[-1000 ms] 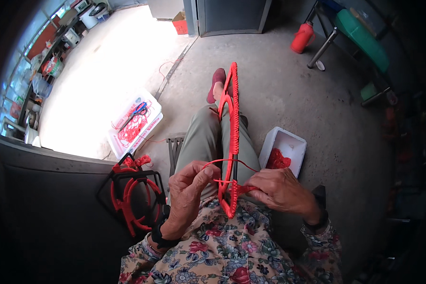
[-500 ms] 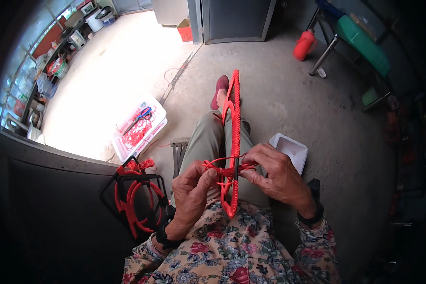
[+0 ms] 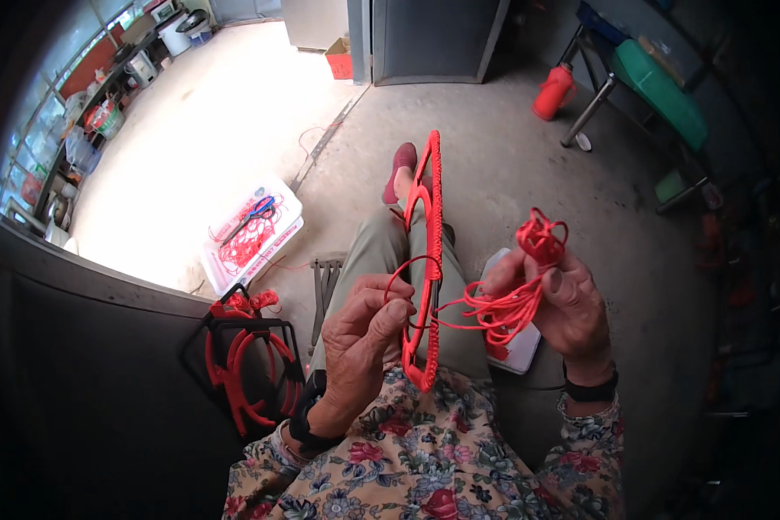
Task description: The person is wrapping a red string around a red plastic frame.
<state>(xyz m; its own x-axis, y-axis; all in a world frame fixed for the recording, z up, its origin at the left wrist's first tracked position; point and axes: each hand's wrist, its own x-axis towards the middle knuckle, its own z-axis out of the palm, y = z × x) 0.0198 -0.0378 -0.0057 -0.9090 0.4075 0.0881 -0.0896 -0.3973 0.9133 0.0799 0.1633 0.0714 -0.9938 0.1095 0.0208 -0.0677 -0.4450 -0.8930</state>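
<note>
A red ring-shaped frame (image 3: 435, 208), its rim wrapped in cord, stands edge-on over my lap. My left hand (image 3: 355, 334) is closed at the frame's left side, thumb and fingertips pinching a thin red cord (image 3: 396, 276) that loops up to the rim. To the right of the frame, my right hand (image 3: 576, 303) is closed round a hank of red cord (image 3: 503, 314), whose bunched end sticks up above the fingers. Strands run from the hank to the frame. A short dark section of the rim shows near my left fingertips.
At the left, a white tray (image 3: 296, 227) holds tangled red cord and blue-handled scissors (image 3: 260, 208). Below it, red rings sit in a black stand (image 3: 256, 325) beside a dark panel (image 3: 104, 364). A white box (image 3: 518, 357) lies partly behind my right hand. A red flask (image 3: 553, 91) stands farther off.
My right hand has moved right and up, away from the frame, and now holds the cord hank out. My left hand stays near the frame, now with a cord loop beside it.
</note>
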